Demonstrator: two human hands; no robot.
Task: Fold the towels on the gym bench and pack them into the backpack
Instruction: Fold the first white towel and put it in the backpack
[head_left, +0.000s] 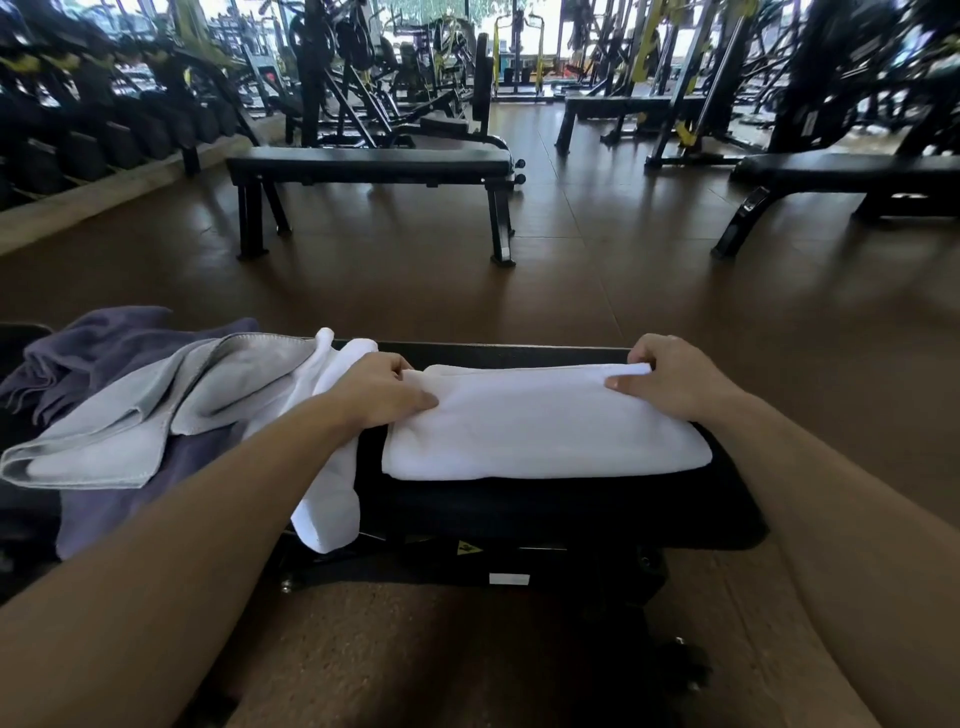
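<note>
Gym bench (571, 514): left hand (382, 387) and right hand (670, 376) pinch white towel (545, 426) corners; uneven pull could skew the fold.

no legible text; yellow warning sticker (469, 547) on bench frame (519, 564).

Black bench (545, 506) under folded white towel (545, 426), loose towels (156, 405).

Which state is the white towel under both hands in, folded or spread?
Folded. The white towel lies on the bench as a thick rectangle with rounded doubled edges; left hand and right hand grip its far corners.
</note>
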